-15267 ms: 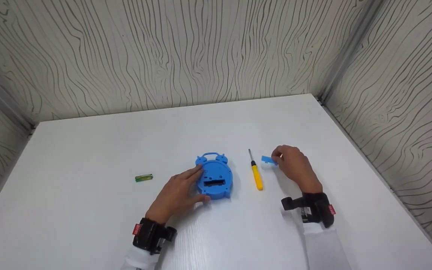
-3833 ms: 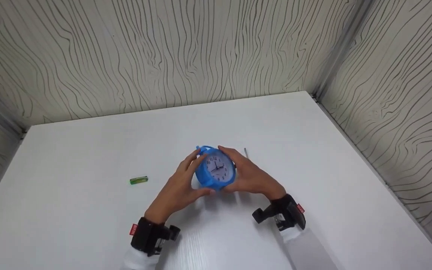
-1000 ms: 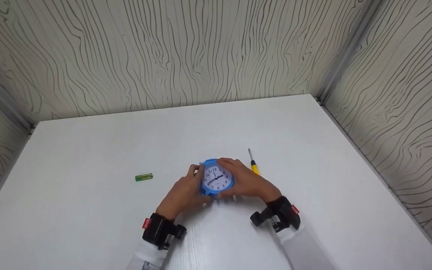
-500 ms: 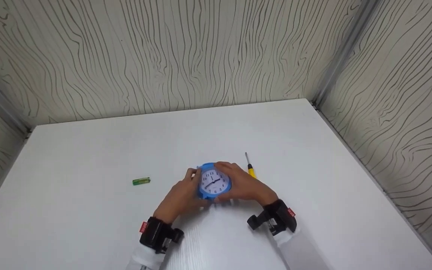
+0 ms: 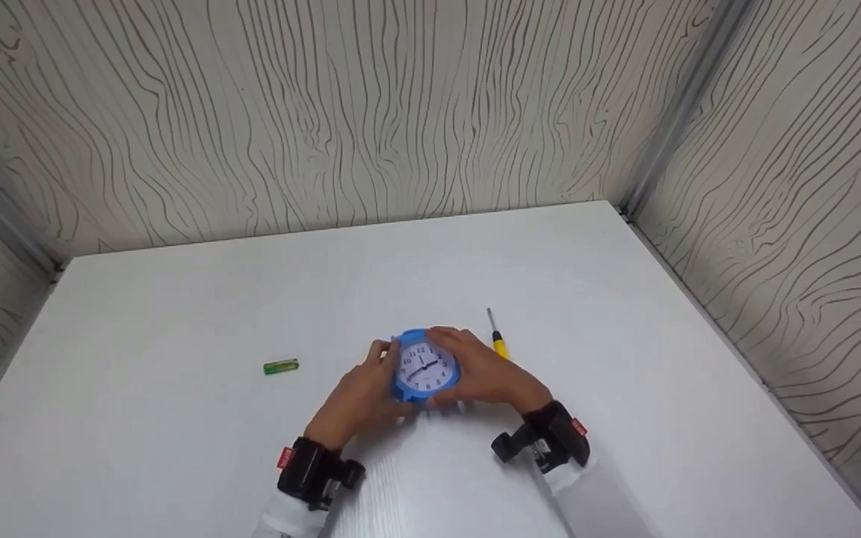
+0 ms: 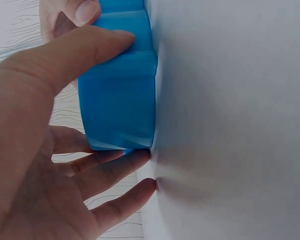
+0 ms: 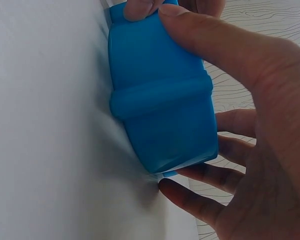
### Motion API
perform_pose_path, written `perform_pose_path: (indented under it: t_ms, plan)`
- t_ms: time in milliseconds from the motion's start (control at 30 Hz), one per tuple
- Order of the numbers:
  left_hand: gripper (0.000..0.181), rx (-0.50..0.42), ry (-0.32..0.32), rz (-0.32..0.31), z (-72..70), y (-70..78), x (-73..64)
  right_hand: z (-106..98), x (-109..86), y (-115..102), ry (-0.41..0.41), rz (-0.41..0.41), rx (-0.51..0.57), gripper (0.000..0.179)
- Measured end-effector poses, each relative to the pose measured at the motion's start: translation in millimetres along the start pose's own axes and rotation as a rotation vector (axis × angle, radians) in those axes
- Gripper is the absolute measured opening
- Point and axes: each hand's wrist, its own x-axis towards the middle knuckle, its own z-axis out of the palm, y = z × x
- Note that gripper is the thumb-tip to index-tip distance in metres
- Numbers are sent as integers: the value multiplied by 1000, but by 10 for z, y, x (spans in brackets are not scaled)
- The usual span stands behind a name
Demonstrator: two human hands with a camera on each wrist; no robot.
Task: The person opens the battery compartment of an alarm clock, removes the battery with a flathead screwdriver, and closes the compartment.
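A blue alarm clock [image 5: 426,367] with a white dial lies face up at the middle of the white table, in both hands. My left hand [image 5: 359,392] grips its left side; in the left wrist view the thumb lies on the blue casing [image 6: 117,107] and the fingers reach round the far end. On the other side my right hand [image 5: 486,371] holds it, with the thumb near the bottom edge and fingers round the top. In the right wrist view the casing [image 7: 165,135] sits close to the table. The clock's back is hidden.
Right of the clock lies a screwdriver [image 5: 500,347] with a yellow handle, partly covered by the right hand. To the left lie green battery cells [image 5: 281,366], too small to count. Patterned wall panels [image 5: 371,112] stand behind the table [image 5: 251,291].
Earliest, the clock lay face down with its battery slot uncovered and my right hand held a small blue cover. Later both hands held the clock raised and tilted; it is now lowered, face up.
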Motion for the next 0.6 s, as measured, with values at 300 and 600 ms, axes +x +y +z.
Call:
perform_pose_path:
  t_ms: [300, 600]
  plan:
    - [100, 27, 0, -15, -1, -8, -55, 37, -7, -22, 4, -9, -32, 104]
    - [104, 12, -47, -25, 11, -23, -81, 33, -66, -13, -15, 14, -35, 103]
